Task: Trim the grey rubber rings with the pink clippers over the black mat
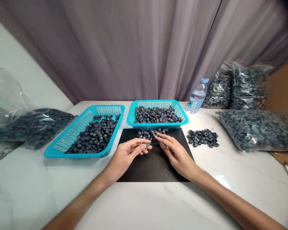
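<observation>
My left hand (128,151) pinches a small dark grey plastic piece (148,144) between thumb and fingers, above the black mat (141,171). Facing it, my right hand (175,153) has its fingers stretched out, their tips at the near right side of a pile of dark grey ring-like plastic pieces (144,133). That pile lies on the far part of the mat, partly hidden by my fingers. Whether my right fingertips touch a piece is hard to see.
A blue basket (157,125) of such pieces stands behind the mat, another blue basket (76,156) at left. A loose heap (203,138) lies right of the mat. Further right are a water bottle (198,95) and filled clear bags (256,129); another bag (43,124) lies far left.
</observation>
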### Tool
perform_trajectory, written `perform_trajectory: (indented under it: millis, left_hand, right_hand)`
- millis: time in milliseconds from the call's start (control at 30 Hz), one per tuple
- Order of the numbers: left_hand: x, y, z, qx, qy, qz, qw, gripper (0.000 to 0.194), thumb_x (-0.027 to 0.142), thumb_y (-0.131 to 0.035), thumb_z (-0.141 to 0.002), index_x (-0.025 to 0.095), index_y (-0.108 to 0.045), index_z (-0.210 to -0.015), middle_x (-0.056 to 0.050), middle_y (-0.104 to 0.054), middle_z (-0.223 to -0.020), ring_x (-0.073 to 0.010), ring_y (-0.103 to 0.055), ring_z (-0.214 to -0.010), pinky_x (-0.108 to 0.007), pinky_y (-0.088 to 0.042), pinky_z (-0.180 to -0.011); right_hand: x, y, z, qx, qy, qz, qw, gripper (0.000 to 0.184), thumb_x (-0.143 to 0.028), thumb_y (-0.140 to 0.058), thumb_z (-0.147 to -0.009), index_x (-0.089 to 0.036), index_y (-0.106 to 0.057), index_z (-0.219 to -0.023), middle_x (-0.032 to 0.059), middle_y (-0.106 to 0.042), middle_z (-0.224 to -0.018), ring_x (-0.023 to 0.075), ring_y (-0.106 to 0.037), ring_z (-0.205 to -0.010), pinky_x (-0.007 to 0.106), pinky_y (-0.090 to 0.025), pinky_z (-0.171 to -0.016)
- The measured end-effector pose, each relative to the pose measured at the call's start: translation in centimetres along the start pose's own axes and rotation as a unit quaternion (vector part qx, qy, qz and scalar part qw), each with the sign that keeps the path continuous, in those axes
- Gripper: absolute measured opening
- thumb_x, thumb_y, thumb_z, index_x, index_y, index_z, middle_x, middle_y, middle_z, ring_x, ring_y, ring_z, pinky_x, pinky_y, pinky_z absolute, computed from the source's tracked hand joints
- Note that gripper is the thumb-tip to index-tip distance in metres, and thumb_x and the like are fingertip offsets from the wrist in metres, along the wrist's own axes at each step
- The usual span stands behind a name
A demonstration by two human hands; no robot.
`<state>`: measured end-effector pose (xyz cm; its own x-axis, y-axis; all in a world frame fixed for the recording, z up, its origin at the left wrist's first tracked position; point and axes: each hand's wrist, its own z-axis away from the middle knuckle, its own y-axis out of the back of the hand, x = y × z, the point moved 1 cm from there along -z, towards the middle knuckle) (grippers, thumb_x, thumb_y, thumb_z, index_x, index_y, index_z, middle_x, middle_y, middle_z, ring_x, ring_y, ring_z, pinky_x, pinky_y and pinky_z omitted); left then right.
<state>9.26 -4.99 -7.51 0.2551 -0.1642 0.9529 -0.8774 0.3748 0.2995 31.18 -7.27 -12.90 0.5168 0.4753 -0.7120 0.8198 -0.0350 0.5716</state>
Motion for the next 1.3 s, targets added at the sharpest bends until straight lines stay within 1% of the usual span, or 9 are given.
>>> perform_trajectory:
  millis: [200,333,600,800,900,967,1067,1200,1300]
  left_hand:
    - [-0.4,-0.3,0.1,-0.023,-0.005,-0.033,0.999,0.026,0.036,-0.057,-0.097,0.021,-0.073,-0.112,-0.004,-0.079,-0.100,-0.0170,-0.070,-0.087,-0.028,-0.056,-0.083]
    - [-0.4,0.1,0.3,0.007,-0.053,-0.153,0.987,0.023,0.037,-0.058,-0.098,0.027,-0.073,-0.112,0.000,-0.077,-0.103,-0.0174,-0.071,-0.092,-0.029,-0.055,-0.088]
    - [1.3,1.9,0.9,0.172,-0.258,-0.358,0.881,0.012,0.028,-0.062,-0.097,0.024,-0.069,-0.106,0.000,-0.072,-0.097,-0.0163,-0.065,-0.084,-0.030,-0.051,-0.086]
    - [2.3,6.2,0.5,0.317,-0.182,-0.413,0.834,0.018,0.027,-0.053,-0.098,0.026,-0.066,-0.109,-0.004,-0.070,-0.108,-0.0248,-0.063,-0.095,-0.040,-0.049,-0.095]
    - [1.9,8.3,0.1,0.350,-0.172,-0.450,0.803,0.024,0.017,-0.045,-0.096,0.023,-0.065,-0.109,-0.009,-0.069,-0.117,-0.0313,-0.059,-0.114,-0.050,-0.040,-0.106]
    - [1.8,8.3,0.0,0.359,-0.189,-0.463,0.788,0.025,0.014,-0.044,-0.096,0.023,-0.063,-0.109,-0.010,-0.068,-0.120,-0.0320,-0.056,-0.120,-0.052,-0.036,-0.109]
    - [1.7,5.5,0.3,0.319,-0.217,-0.453,0.804,0.017,0.019,-0.048,-0.099,0.024,-0.062,-0.106,-0.008,-0.069,-0.112,-0.0292,-0.058,-0.114,-0.049,-0.039,-0.107]
    - [0.6,0.0,0.9,0.142,-0.239,-0.420,0.864,0.015,0.018,-0.050,-0.100,0.024,-0.061,-0.109,-0.007,-0.067,-0.109,-0.0256,-0.056,-0.114,-0.044,-0.043,-0.105]
    - [-0.7,-2.4,1.2,0.053,-0.230,-0.385,0.892,0.019,0.018,-0.051,-0.100,0.024,-0.059,-0.115,-0.006,-0.066,-0.114,-0.0246,-0.055,-0.116,-0.042,-0.046,-0.104]
  right_hand:
    - [-0.3,0.1,-0.2,0.041,0.009,-0.035,0.999,0.037,-0.022,-0.041,-0.106,-0.029,-0.060,-0.136,0.0071,-0.059,-0.139,0.0221,-0.055,-0.132,0.039,-0.044,-0.113]
    - [-0.6,0.1,-0.1,0.050,0.008,-0.039,0.998,0.034,-0.023,-0.042,-0.106,-0.028,-0.063,-0.131,0.0072,-0.061,-0.134,0.0221,-0.058,-0.127,0.037,-0.047,-0.109]
    - [-1.3,0.2,-0.2,0.067,0.001,-0.061,0.996,0.028,-0.023,-0.042,-0.106,-0.025,-0.065,-0.121,0.0078,-0.064,-0.124,0.0208,-0.063,-0.111,0.032,-0.050,-0.094]
    - [-1.5,0.1,0.1,0.080,-0.013,-0.068,0.994,0.025,-0.026,-0.043,-0.105,-0.024,-0.067,-0.110,0.0083,-0.065,-0.113,0.0212,-0.064,-0.096,0.031,-0.050,-0.081]
    - [-1.6,0.0,0.2,0.080,-0.016,-0.075,0.994,0.023,-0.027,-0.043,-0.105,-0.023,-0.066,-0.108,0.0086,-0.065,-0.111,0.0218,-0.064,-0.094,0.032,-0.049,-0.079]
    - [-1.6,0.0,0.1,0.079,-0.018,-0.076,0.994,0.022,-0.027,-0.044,-0.105,-0.023,-0.066,-0.107,0.0083,-0.066,-0.108,0.0218,-0.064,-0.093,0.032,-0.049,-0.078]
    - [-1.7,0.1,0.0,0.080,-0.021,-0.079,0.993,0.021,-0.026,-0.045,-0.104,-0.023,-0.065,-0.106,0.0072,-0.066,-0.104,0.0213,-0.064,-0.090,0.031,-0.048,-0.077]
    - [-1.6,0.2,-0.1,0.080,-0.035,-0.090,0.992,0.018,-0.026,-0.046,-0.104,-0.022,-0.063,-0.101,0.0062,-0.067,-0.100,0.0211,-0.063,-0.090,0.031,-0.047,-0.079]
    - [-1.4,0.2,-0.1,0.072,-0.059,-0.101,0.990,0.019,-0.030,-0.046,-0.104,-0.021,-0.062,-0.097,0.0042,-0.066,-0.093,0.0193,-0.061,-0.084,0.030,-0.046,-0.076]
